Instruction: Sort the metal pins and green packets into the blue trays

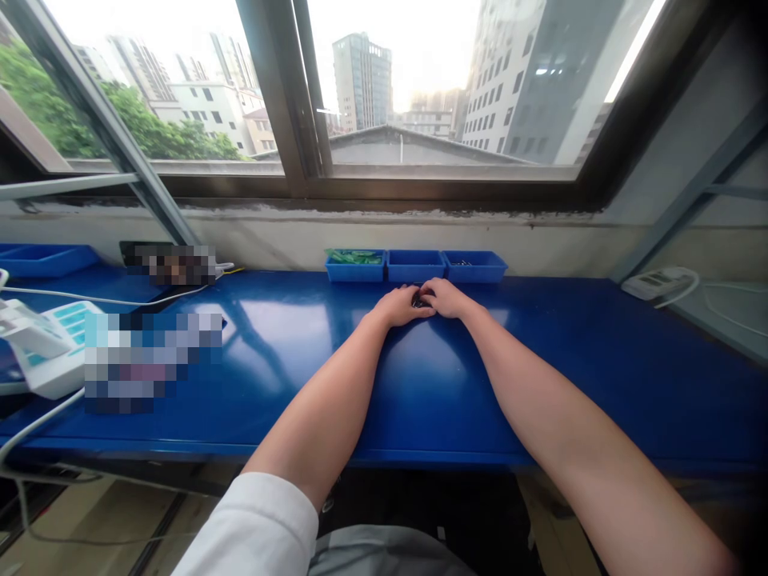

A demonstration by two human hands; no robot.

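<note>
Close together near the back of the blue table point(288, 400), my two hands curl around a small cluster of dark, shiny pieces point(418, 299). My left hand point(399, 306) closes on the cluster from the left, its thumb toward the right hand. From the other side, my right hand point(447, 299) bends its fingers down onto the same pieces. The fingers hide most of them, so their kind is unclear. Just behind stand three blue bins: a left bin point(355, 273) with green packets point(354, 256), a middle bin point(415, 273), and a right bin point(480, 273) with small metal parts point(462, 262).
On the left sit a white device with teal keys point(66, 344) and blurred-out items point(150, 364), with white cables around. A blue tray point(48, 260) lies at the far left. A white power strip point(658, 282) is at the right, by a metal frame. A window rises behind.
</note>
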